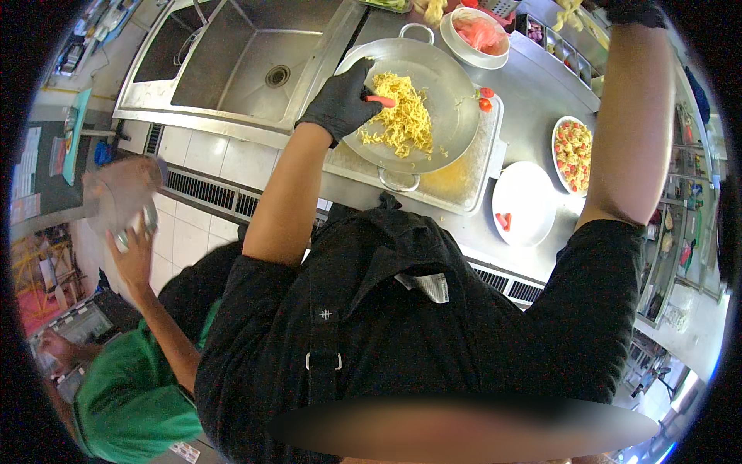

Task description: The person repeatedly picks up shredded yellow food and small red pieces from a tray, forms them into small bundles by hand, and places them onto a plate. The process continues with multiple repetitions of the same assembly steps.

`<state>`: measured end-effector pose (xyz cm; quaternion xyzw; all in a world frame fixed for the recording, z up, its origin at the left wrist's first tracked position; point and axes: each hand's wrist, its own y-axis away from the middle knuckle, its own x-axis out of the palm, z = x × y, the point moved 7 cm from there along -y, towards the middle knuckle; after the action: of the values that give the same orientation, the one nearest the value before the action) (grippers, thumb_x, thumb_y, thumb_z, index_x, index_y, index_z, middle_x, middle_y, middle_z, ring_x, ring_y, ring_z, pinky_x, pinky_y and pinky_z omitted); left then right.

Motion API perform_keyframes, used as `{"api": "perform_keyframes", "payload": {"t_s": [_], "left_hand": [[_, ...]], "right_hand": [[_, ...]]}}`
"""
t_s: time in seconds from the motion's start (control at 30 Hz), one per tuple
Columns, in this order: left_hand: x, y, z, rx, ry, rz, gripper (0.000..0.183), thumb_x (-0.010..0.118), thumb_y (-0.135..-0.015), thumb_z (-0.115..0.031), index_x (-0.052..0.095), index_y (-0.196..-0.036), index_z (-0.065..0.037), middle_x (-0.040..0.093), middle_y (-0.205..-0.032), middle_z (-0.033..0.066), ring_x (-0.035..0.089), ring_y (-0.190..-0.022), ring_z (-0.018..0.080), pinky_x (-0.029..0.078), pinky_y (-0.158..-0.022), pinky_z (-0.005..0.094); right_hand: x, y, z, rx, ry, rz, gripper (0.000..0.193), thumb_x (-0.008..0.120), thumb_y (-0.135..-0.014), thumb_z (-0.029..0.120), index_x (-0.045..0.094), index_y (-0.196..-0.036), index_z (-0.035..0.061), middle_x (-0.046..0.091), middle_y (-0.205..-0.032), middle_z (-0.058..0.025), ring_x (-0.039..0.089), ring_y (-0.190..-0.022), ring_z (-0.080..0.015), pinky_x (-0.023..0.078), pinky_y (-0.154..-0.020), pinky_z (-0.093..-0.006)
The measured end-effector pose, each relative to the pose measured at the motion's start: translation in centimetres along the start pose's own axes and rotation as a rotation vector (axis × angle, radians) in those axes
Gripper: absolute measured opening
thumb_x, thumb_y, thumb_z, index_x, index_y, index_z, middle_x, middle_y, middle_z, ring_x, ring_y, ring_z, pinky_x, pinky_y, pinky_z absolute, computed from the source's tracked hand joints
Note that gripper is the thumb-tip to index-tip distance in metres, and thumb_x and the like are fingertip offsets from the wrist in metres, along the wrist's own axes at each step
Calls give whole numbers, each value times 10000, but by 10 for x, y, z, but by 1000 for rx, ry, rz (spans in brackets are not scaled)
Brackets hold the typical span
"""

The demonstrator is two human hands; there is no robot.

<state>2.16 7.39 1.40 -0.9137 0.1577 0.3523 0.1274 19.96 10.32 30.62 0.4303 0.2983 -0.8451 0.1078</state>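
Observation:
My left hand (340, 104), in a black glove, is closed over the left part of a wide metal pan (454, 131) with two loop handles. A small pinkish-red piece of food (380, 100) sticks out from its fingers; its exact kind is unclear. Beside and below that hand, a heap of yellow shredded food (403, 116) lies in the pan. My right hand (634, 11), also gloved in black, reaches to the far right, near the row of ingredient containers. The picture's top edge cuts it off, so its fingers are hidden.
Right of the pan are a white plate (525, 189) with red pieces and an oval dish of mixed yellow and red food (572, 155). Farther back stands a white bowl of pink slices (475, 39). A sink (270, 46) lies left; a green-sleeved person (143, 387) works nearby.

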Motion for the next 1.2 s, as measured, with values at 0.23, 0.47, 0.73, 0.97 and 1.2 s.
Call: {"api": "perform_keyframes", "payload": {"t_s": [0.23, 0.47, 0.73, 0.97, 1.2], "left_hand": [[6, -4, -7, -160, 518, -127, 693, 728, -768, -65, 366, -1350, 38, 670, -872, 157, 661, -701, 164, 532, -637, 287], [35, -14, -3, -186, 536, -48, 731, 719, -778, -60, 332, -1395, -7, 677, -922, 157, 666, -757, 178, 531, -686, 295], [49, -19, 25, -241, 658, -121, 345, 682, -810, -109, 631, -1136, -7, 701, -931, 101, 671, -738, 162, 519, -682, 284], [42, -22, 26, -214, 769, -26, 290, 617, -872, -108, 636, -1152, -35, 695, -964, 67, 657, -807, 137, 495, -714, 250], [46, -29, 21, -279, 1038, 34, 318, 598, -895, -113, 599, -1199, -17, 667, -1034, 79, 643, -871, 137, 523, -756, 252]], "right_hand": [[101, 13, -82, -124, 169, 180, 379, 625, -760, 344, 638, -711, -32, 584, -606, -133, 537, -546, -189, 441, -559, -371], [129, 46, -65, -135, 11, 170, 296, 632, -738, 272, 626, -745, -24, 566, -613, -202, 565, -537, -307, 450, -543, -411], [138, 105, -55, 75, -118, 80, 260, 634, -852, 249, 673, -895, -5, 636, -680, -82, 582, -609, -142, 474, -618, -291], [121, 157, -86, 498, -367, -23, 192, 656, -850, 198, 679, -872, 9, 664, -709, -59, 581, -606, -108, 464, -568, -280], [127, 213, -84, 744, -611, -74, 150, 632, -863, 176, 690, -866, 37, 620, -685, -6, 521, -602, -66, 410, -545, -221]]}}
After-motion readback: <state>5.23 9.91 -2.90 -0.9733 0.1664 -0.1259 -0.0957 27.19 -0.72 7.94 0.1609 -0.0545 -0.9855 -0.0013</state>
